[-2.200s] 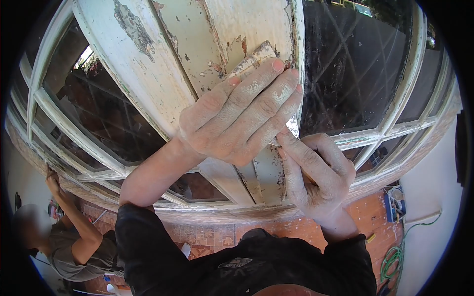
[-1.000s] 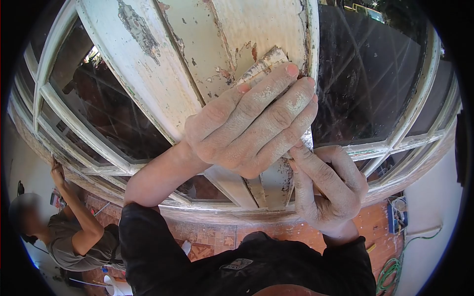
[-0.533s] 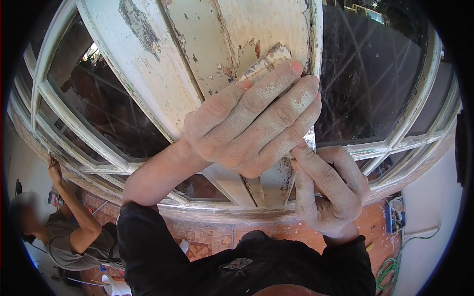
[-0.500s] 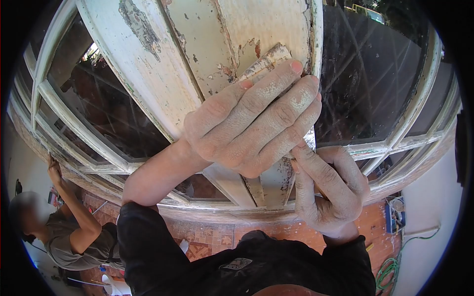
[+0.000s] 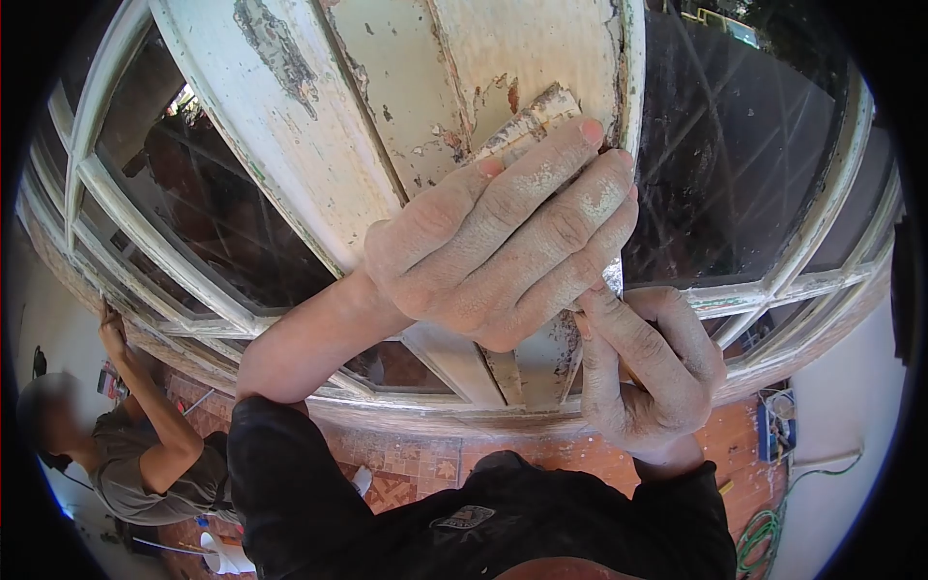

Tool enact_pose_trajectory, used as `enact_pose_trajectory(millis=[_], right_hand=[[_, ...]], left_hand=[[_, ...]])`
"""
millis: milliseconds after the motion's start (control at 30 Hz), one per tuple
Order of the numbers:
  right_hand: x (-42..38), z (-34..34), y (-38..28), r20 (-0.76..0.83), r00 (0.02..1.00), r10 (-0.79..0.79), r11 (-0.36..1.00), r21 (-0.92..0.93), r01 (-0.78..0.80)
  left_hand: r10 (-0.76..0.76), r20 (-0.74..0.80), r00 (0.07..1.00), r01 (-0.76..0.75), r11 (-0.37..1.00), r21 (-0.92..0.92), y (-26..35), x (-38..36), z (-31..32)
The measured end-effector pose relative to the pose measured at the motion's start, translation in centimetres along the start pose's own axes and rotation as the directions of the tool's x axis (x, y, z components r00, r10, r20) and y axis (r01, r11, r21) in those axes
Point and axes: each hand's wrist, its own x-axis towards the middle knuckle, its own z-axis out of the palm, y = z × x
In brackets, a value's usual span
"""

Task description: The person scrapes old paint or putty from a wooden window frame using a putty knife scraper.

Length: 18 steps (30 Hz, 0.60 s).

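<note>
My left hand (image 5: 503, 242), coated in pale dust, is closed over a worn, paint-flecked block (image 5: 532, 121) against the old door panel (image 5: 396, 87). Only the block's upper end shows past my fingers; the rest is hidden. Just below, my right hand (image 5: 652, 372) has its fingers curled, and its fingertips meet the lower edge of my left hand. Something yellowish shows inside that curl, but I cannot make it out. The panel's cream paint is chipped and peeling, with bare patches.
Paned windows with white frames (image 5: 164, 256) flank the panel on both sides. At the lower left a co-worker (image 5: 164, 454) raises a hand to the frame. A blue crate (image 5: 776, 425) and a coiled green hose (image 5: 761, 541) lie on the tiled floor (image 5: 406, 459).
The view has shifted slightly, so the panel and my hands appear a little further right. My hands keep the same hold. The co-worker's raised hand sits slightly to the right.
</note>
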Motion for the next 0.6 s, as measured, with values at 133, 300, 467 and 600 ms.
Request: enact_pose_trajectory(millis=[133, 300, 467, 600], right_hand=[[-0.1, 0.2, 0.3, -0.054, 0.998, -0.023, 1.0, -0.014, 0.022], [0.2, -0.8, -0.1, 0.09, 0.996, -0.007, 1.0, 0.0, 0.007], [0.1, -0.8, -0.1, 0.083, 0.997, 0.01, 1.0, 0.008, -0.011], [0.2, -0.5, 0.1, 0.052, 0.999, 0.003, 1.0, 0.026, -0.005]], left_hand=[[-0.044, 0.037, 0.998, 0.044, 0.999, -0.014, 0.4, 0.3, -0.3], [-0.045, 0.006, 0.999, 0.045, 0.999, 0.012, 0.4, 0.0, 0.1], [-0.066, 0.017, 0.998, 0.065, 0.998, 0.016, 0.6, 0.1, 0.0], [-0.041, 0.023, 0.999, 0.04, 0.999, 0.029, 0.2, 0.5, 0.0]])
